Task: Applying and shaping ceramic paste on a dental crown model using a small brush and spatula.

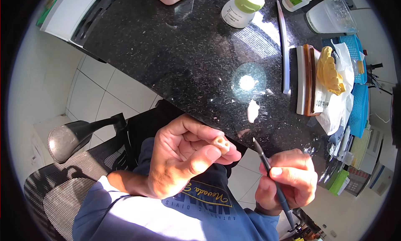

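Between the thumb and fingers of my left hand (pixel 179 153), a small cream tooth-shaped piece (pixel 221 144) with hollows in its top is pinched. It is held up near the counter's front edge. My right hand (pixel 292 178) grips a slim dark pen-like tool (pixel 273 174) with a pale pointed tip. The tip points up and left, apart from the tooth-shaped piece. Just beyond the tool's tip, a white smear of paste (pixel 253 111) lies on the black speckled counter (pixel 175 53). Part of my right hand's fingers is hidden behind the tool.
A jar with a green lid (pixel 239 11) stands at the back. Along the right are a long pale strip (pixel 284 49), a clear plastic tub (pixel 332 16), stacked books (pixel 308 80), a yellow dental cast (pixel 329 72) and blue baskets (pixel 358 109). A chair armrest (pixel 69 141) is at left.
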Motion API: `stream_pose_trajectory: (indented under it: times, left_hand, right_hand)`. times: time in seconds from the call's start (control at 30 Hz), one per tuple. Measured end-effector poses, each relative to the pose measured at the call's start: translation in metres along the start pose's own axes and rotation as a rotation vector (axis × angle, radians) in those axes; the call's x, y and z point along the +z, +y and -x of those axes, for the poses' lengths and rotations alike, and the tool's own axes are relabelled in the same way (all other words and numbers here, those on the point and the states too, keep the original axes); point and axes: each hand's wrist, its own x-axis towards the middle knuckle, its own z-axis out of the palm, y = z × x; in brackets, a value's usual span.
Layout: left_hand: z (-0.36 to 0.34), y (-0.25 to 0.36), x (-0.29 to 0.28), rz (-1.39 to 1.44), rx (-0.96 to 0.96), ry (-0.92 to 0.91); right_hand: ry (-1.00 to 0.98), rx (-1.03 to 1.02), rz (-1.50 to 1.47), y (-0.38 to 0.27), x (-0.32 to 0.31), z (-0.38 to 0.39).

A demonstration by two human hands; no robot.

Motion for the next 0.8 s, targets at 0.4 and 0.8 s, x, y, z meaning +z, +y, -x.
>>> stream_pose_trajectory:
  times: [0.4, 0.8]
  left_hand:
    - [-0.002, -0.002, 0.004, -0.155, 0.012, 0.074]
    - [0.000, -0.002, 0.000, -0.129, 0.030, 0.067]
  right_hand:
    - [-0.148, -0.149, -0.014, 0.002, 0.002, -0.001]
    - [-0.238, -0.177, -0.068, 0.009, 0.001, -0.003]
